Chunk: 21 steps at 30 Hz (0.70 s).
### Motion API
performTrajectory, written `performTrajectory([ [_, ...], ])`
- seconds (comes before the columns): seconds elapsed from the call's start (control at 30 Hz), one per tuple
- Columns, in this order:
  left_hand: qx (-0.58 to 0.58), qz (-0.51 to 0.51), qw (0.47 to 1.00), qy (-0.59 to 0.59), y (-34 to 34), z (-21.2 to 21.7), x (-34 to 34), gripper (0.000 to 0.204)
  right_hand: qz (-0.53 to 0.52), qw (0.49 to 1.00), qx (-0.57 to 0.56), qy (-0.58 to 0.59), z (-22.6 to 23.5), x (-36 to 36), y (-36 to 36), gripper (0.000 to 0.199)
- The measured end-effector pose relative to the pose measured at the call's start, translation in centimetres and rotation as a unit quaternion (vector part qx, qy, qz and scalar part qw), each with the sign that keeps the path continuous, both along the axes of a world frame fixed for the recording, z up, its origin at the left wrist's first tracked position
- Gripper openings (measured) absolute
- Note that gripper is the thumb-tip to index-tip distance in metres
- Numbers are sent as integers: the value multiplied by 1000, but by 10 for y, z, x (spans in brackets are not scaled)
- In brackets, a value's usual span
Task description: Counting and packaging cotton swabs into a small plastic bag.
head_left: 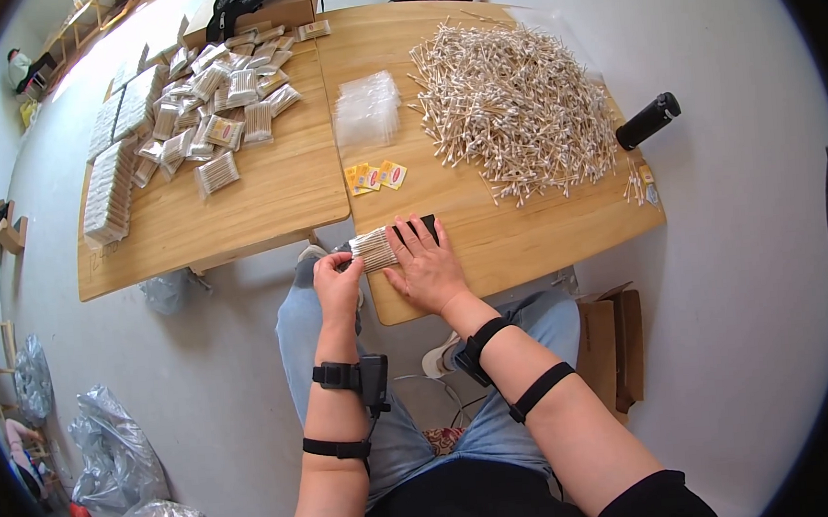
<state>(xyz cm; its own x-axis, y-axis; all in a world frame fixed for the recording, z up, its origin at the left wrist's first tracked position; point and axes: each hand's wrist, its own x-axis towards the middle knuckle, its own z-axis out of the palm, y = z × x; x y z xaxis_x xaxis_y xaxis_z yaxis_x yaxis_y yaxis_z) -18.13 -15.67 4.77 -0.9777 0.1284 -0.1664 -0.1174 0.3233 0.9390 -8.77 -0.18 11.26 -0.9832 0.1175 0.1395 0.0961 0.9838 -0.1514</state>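
At the near edge of the right table, a flat row of cotton swabs (373, 250) lies side by side between my hands. My left hand (337, 281) is closed, thumb and fingers pinching the swabs' left ends. Flat over the right part of the row rests my right hand (426, 269), fingers stretched out. Its fingertips touch a dark flat piece (428, 225), mostly covered by the hand. Yellow-and-white printed cards (377, 176) lie just beyond the row. Behind them is a stack of clear plastic bags (366, 111).
A big heap of loose cotton swabs (519, 107) covers the far right, beside a black cylinder (647, 121). On the left table are bagged swab packs (219, 173) and stacked bundles (108, 195). An open cardboard box (612, 350) stands right of my legs; filled plastic bags (116, 452) lie on the floor.
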Motion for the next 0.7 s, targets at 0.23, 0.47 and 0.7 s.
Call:
performTrajectory([
  [0.23, -45, -10, 999, 8, 0, 16, 1, 25, 0, 1000, 5, 11, -1, 0, 1, 68],
  [0.47, 25, 2, 997, -69, -4, -5, -6, 24, 2, 1000, -1, 12, 0, 0, -1, 68],
  [0.7, -35, -7, 994, 108, 6, 29, 10, 19, -3, 1000, -3, 1, 0, 1, 1, 68],
])
